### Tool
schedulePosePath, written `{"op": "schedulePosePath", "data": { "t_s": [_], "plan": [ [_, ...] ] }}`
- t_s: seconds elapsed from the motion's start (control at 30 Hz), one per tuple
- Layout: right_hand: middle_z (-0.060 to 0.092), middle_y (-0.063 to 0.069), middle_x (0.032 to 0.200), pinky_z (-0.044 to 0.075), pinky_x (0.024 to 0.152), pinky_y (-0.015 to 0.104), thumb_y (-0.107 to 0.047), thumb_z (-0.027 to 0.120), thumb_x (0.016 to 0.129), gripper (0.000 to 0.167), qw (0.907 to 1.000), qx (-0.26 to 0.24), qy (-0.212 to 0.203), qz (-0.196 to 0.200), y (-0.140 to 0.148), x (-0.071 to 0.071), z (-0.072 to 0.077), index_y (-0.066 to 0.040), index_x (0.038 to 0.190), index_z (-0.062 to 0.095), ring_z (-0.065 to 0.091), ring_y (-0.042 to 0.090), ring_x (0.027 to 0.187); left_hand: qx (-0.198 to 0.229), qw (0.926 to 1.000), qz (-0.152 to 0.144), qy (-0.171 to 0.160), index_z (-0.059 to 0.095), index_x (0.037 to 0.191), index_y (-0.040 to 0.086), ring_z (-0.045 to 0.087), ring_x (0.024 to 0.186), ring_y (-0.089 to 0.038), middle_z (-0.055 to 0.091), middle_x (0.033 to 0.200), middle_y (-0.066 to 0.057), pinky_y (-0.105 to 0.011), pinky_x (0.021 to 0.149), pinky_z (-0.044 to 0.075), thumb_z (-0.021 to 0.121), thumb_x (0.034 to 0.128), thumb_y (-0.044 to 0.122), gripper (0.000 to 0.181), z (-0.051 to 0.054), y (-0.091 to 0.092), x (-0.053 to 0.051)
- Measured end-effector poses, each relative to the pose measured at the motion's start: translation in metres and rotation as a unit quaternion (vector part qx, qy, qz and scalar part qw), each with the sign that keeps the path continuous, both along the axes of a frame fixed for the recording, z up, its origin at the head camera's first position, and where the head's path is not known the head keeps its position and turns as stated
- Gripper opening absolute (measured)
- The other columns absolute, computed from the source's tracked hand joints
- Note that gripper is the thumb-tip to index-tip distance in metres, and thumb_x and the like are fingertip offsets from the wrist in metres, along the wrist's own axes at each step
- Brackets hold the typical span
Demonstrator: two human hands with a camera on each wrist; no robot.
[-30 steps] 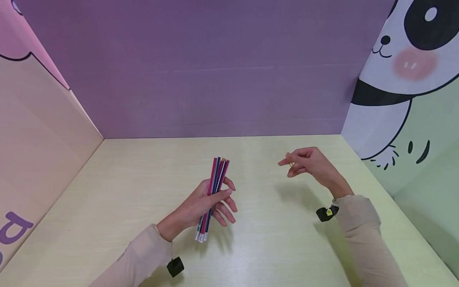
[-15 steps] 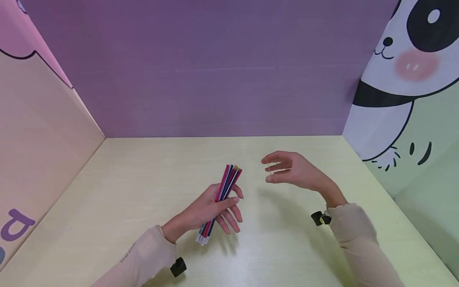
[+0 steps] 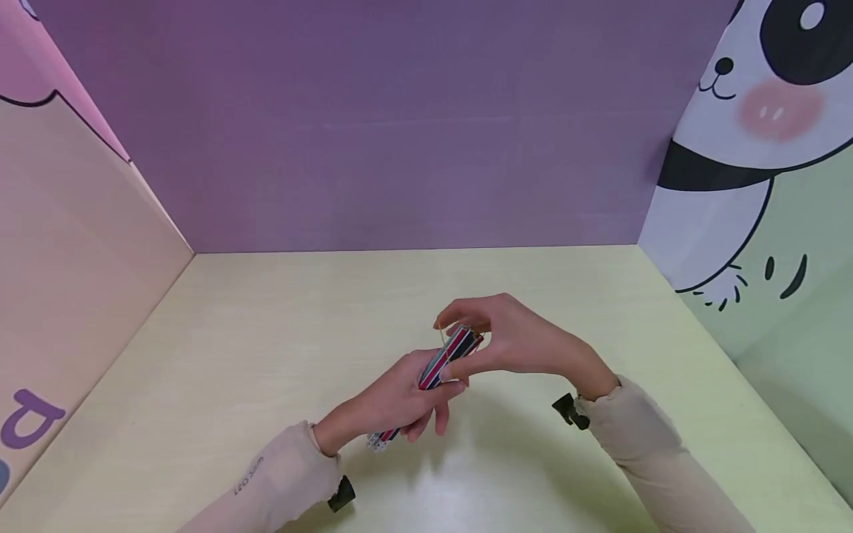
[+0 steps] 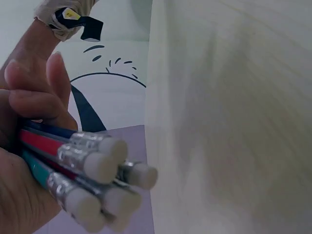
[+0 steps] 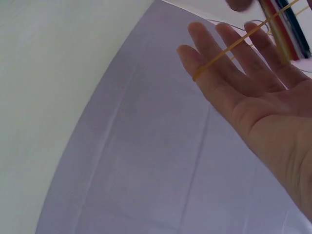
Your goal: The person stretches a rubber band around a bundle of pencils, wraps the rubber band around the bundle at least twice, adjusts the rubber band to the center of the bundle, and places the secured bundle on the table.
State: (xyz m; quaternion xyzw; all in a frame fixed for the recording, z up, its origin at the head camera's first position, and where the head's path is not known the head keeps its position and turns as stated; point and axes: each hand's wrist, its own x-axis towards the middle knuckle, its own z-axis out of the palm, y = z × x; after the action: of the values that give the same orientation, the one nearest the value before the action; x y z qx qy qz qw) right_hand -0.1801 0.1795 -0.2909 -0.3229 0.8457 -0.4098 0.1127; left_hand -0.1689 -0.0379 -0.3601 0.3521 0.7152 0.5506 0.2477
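Note:
A bundle of several pencils (image 3: 453,359), red, dark blue and teal striped, lies slanted in my left hand (image 3: 393,392), whose thumb presses across it. In the left wrist view, the white eraser ends (image 4: 100,168) with silver ferrules point toward the camera. My right hand (image 3: 526,340) is at the bundle's upper end, fingers and thumb spread apart. A thin orange rubber band (image 5: 226,51) is stretched over its fingers. In the right wrist view, the pencils' other ends (image 5: 290,29) are beside the band. Whether the band encircles the bundle, I cannot tell.
Beneath the hands is a pale wooden tabletop (image 3: 286,318). A purple wall (image 3: 413,133) stands behind it, with a beige-pink panel (image 3: 73,244) on the left and a green panel with a printed panda (image 3: 713,229) on the right. Black straps sit at both wrists.
My right hand has moved left to the bundle's upper end, its fingers spreading the rubber band. The left hand has shifted slightly right, and the pencils have tilted further right.

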Motion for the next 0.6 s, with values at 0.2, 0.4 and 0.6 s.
{"op": "schedulePosePath", "data": {
  "t_s": [0.2, 0.4, 0.6],
  "plan": [
    [0.072, -0.001, 0.093, 0.056, 0.086, 0.038, -0.032, 0.084, 0.080, 0.030, 0.9976, -0.041, -0.051, 0.022, -0.006, -0.008, -0.010, -0.023, 0.104, 0.068, 0.071, 0.016, 0.093, 0.007, 0.9990, 0.035, 0.027, 0.055, 0.110, 0.003, 0.052, 0.035, -0.025, 0.064, 0.061, -0.010, -0.032, 0.034, 0.044, 0.051, 0.1051, 0.019, 0.017, 0.012, -0.005, -0.001],
    [0.072, -0.003, 0.091, 0.057, 0.076, 0.036, -0.039, 0.078, 0.085, 0.035, 0.9980, 0.002, -0.063, 0.005, -0.003, -0.010, -0.017, -0.030, 0.115, 0.062, 0.070, 0.016, 0.084, -0.010, 0.9936, 0.105, 0.040, 0.059, 0.106, 0.002, 0.055, 0.038, -0.030, 0.062, 0.059, -0.010, -0.032, 0.037, 0.047, 0.054, 0.1027, 0.011, 0.010, 0.024, -0.014, -0.004],
    [0.054, 0.004, 0.057, 0.045, 0.049, 0.031, -0.041, 0.070, 0.092, 0.024, 0.9965, 0.002, -0.077, -0.031, -0.007, -0.007, -0.011, -0.020, 0.102, 0.062, 0.053, 0.019, 0.049, -0.026, 0.9857, 0.156, 0.060, 0.061, 0.109, 0.002, 0.057, 0.039, -0.030, 0.061, 0.059, -0.010, -0.038, 0.040, 0.052, 0.056, 0.1019, 0.010, 0.011, 0.027, -0.025, -0.009]
  ]
}}
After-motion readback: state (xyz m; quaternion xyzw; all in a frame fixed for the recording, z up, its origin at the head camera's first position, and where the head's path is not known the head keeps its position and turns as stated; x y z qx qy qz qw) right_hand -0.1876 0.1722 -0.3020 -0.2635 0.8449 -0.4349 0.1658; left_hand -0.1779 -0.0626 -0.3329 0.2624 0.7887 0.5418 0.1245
